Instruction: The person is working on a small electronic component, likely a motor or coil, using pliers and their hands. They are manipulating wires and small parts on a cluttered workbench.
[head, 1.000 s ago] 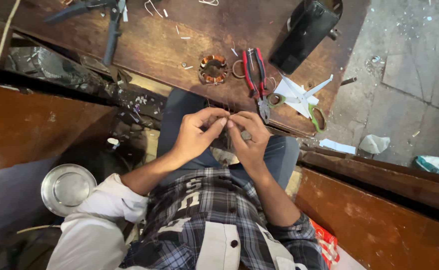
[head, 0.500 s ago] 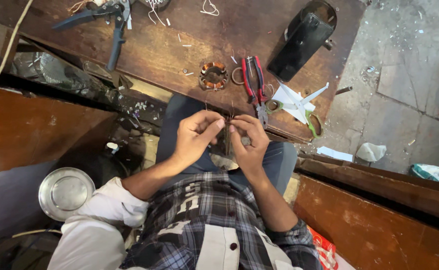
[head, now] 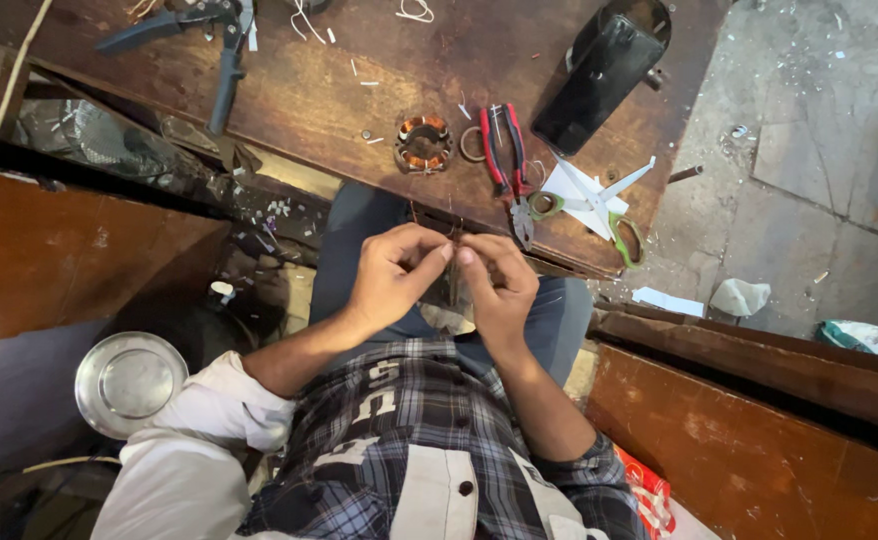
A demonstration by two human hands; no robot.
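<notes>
Both hands have stayed close together over the lap since the earlier frames, with the fingers shifting only a little, while the view has drifted so the bench sits slightly higher. Left hand [head: 391, 272] and right hand [head: 497, 285] meet fingertip to fingertip just off the near edge of the wooden workbench [head: 339, 90], pinched on something thin between them; it is too small to tell what it is, though a fine wire [head: 450, 205] seems to run up from the fingertips toward the bench edge. On the bench, near that edge, a copper coil [head: 424, 143] lies just beside red-handled pliers [head: 502, 160]. Right of the pliers, scissors [head: 599, 200] rest on a scrap of white paper near the bench's near right corner. A black case [head: 599, 70] lies farther back on the right, and large dark pliers [head: 209, 40] lie near the far left. A round metal plate [head: 131, 382] sits low beside the left sleeve.
</notes>
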